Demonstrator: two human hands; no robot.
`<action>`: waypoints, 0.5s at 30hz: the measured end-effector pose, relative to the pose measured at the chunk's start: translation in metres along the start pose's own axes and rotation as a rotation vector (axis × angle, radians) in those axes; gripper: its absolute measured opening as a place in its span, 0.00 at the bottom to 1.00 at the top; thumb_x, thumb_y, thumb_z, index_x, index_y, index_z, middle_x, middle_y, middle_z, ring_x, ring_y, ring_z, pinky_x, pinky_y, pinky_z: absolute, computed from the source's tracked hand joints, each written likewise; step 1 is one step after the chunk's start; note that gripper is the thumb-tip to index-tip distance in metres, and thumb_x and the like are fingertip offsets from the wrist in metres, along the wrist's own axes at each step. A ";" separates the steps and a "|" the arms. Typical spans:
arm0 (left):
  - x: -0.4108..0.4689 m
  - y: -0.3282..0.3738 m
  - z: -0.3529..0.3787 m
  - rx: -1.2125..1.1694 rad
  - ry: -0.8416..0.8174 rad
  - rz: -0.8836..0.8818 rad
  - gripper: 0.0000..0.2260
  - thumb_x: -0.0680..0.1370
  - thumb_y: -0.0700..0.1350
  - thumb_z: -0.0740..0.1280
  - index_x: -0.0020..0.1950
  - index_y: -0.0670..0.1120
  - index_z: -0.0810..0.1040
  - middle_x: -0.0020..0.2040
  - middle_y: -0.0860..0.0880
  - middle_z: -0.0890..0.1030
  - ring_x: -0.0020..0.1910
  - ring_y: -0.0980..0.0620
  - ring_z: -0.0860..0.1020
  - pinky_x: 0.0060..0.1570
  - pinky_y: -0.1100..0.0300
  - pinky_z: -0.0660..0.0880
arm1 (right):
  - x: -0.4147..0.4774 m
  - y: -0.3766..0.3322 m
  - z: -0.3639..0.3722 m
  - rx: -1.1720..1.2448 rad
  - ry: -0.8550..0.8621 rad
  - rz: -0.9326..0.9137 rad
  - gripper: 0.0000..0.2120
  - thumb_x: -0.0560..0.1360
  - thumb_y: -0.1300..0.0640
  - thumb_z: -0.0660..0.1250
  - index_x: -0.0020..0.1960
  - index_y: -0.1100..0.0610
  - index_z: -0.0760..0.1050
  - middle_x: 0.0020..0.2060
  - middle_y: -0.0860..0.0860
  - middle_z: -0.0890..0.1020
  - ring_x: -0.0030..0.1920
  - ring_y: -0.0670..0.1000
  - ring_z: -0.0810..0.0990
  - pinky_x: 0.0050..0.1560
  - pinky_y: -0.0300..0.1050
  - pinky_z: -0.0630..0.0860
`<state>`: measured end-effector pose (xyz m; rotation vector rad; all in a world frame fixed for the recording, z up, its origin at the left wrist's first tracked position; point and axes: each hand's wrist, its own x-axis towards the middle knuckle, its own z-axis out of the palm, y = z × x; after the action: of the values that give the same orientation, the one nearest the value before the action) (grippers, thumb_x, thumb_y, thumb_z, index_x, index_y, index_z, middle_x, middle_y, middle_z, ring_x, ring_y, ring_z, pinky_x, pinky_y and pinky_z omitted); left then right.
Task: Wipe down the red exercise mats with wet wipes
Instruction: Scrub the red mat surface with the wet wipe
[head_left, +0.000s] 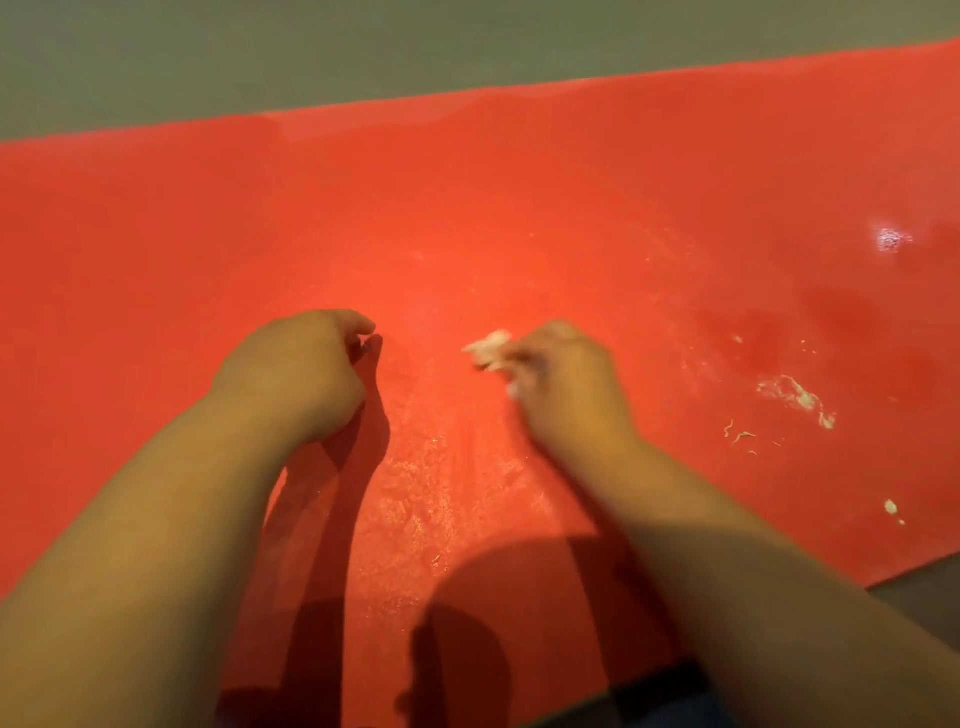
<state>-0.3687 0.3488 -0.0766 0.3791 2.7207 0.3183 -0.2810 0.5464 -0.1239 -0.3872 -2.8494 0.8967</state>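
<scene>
A red exercise mat (519, 208) fills most of the view, lying across a grey floor. My right hand (561, 379) is low over the mat's middle and grips a small crumpled whitish wet wipe (488, 348), which sticks out to the left of its fingers; the hand is blurred. My left hand (296, 369) rests on the mat to the left, fingers curled under, holding nothing that I can see. A wet, shiny streak (426, 493) runs down the mat between my forearms.
Whitish crumbs and shreds (795, 397) lie on the mat at the right, with a bright wet glint (891, 240) further back. Grey floor (311, 52) borders the mat's far edge and shows at the near right corner (924, 603).
</scene>
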 end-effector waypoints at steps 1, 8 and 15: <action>0.003 -0.001 0.002 -0.026 0.012 -0.010 0.23 0.73 0.41 0.69 0.67 0.56 0.74 0.61 0.48 0.79 0.57 0.44 0.77 0.52 0.55 0.74 | 0.013 0.015 -0.013 -0.060 0.070 0.084 0.10 0.72 0.64 0.67 0.52 0.57 0.83 0.47 0.57 0.80 0.48 0.57 0.78 0.48 0.42 0.67; 0.012 0.001 0.012 -0.010 0.017 0.005 0.22 0.73 0.40 0.68 0.66 0.53 0.74 0.58 0.44 0.73 0.57 0.42 0.75 0.54 0.53 0.72 | 0.004 -0.024 0.016 0.034 0.106 0.017 0.14 0.72 0.69 0.64 0.51 0.55 0.83 0.48 0.52 0.80 0.48 0.48 0.77 0.50 0.27 0.63; 0.008 0.006 0.013 0.018 0.026 0.012 0.21 0.73 0.41 0.67 0.64 0.55 0.75 0.58 0.44 0.72 0.57 0.41 0.74 0.53 0.53 0.72 | 0.000 0.019 -0.018 -0.148 0.023 -0.024 0.10 0.75 0.62 0.64 0.52 0.58 0.82 0.45 0.56 0.78 0.47 0.57 0.77 0.50 0.47 0.70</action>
<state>-0.3693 0.3594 -0.0891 0.3992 2.7498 0.3043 -0.2735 0.5712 -0.1206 -0.3763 -2.9016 0.6740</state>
